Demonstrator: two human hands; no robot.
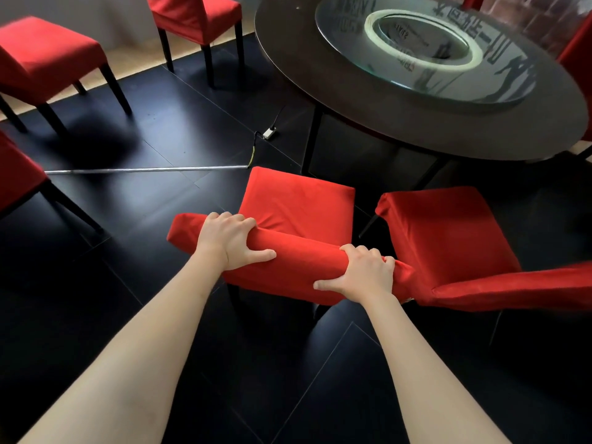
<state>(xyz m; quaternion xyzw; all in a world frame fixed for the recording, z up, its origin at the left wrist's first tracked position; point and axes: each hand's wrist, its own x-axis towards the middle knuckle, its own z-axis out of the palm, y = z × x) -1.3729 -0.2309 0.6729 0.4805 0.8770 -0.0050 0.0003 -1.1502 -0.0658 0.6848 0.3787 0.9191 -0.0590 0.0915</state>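
Observation:
A red fabric-covered chair [298, 203] stands in front of me, its seat pointing toward the round table. My left hand [230, 240] grips the top of its backrest near the left end, fingers curled over the far side and thumb along the near side. My right hand [365, 272] grips the same backrest top near its right end in the same way. Both forearms reach forward from the bottom of the view.
A second red chair [448, 238] stands close on the right, touching the held chair's backrest. A dark round table [320, 91] with a glass turntable [426, 52] is beyond. More red chairs [48, 56] stand at left. A cable and plug [269, 133] lie on the black tile floor.

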